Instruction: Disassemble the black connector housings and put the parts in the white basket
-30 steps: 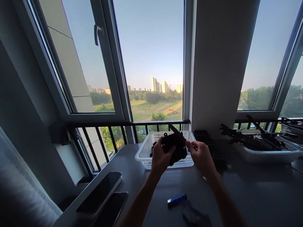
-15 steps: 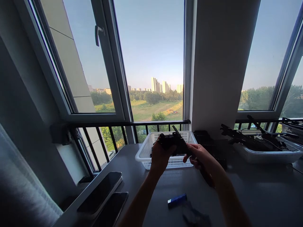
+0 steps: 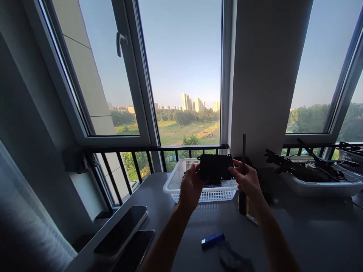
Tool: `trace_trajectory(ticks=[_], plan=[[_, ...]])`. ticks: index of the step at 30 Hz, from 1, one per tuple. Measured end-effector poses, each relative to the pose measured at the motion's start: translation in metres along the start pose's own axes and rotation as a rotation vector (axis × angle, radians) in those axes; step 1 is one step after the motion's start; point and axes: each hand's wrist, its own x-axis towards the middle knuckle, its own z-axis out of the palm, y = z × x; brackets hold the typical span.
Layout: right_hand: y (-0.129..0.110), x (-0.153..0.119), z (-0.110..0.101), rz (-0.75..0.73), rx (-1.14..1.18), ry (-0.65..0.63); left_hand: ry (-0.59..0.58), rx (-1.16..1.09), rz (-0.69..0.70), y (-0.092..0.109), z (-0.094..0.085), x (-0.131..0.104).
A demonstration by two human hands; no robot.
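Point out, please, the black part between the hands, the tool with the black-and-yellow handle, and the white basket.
Black part (image 3: 216,167): head view, middle of its broad face.
Tool (image 3: 242,204): head view, on its handle.
White basket (image 3: 217,195): head view, on its front wall.

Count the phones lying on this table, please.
2: one phone lies near the left edge of the table, and the other phone lies nearer the person, cut off by the picture's bottom edge. More could be hidden.

Upper-floor room, home or workshop unclear: window (image 3: 181,56) overlooking treetops (image 3: 183,118), railing (image 3: 193,147), curtain (image 3: 31,215), table (image 3: 306,234).
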Motion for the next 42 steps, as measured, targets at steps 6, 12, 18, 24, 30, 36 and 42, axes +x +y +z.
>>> trace_trajectory(ticks=[6, 12, 18, 24, 30, 36, 42], plan=[[0.008, 0.007, -0.007, -0.112, -0.233, -0.047, -0.038, 0.333, 0.063, -0.003, -0.002, 0.001], [0.003, 0.005, -0.016, -0.202, -0.428, -0.093, 0.053, 0.312, 0.169, -0.007, -0.006, 0.004], [-0.003, 0.0, -0.017, -0.289, -0.662, -0.173, 0.019, 0.234, 0.179, -0.005, -0.008, 0.005], [0.004, -0.002, -0.004, -0.322, -0.824, -0.229, -0.096, 0.097, 0.109, -0.004, 0.0, 0.001], [0.006, -0.002, -0.001, -0.324, -0.871, -0.215, -0.003, 0.142, 0.074, -0.006, -0.002, 0.002], [0.005, -0.004, 0.001, -0.354, -0.886, -0.241, 0.061, 0.211, 0.227, -0.015, -0.009, 0.008], [0.002, -0.005, 0.0, -0.366, -0.89, -0.25, 0.093, 0.225, 0.298, -0.02, -0.018, 0.016]])
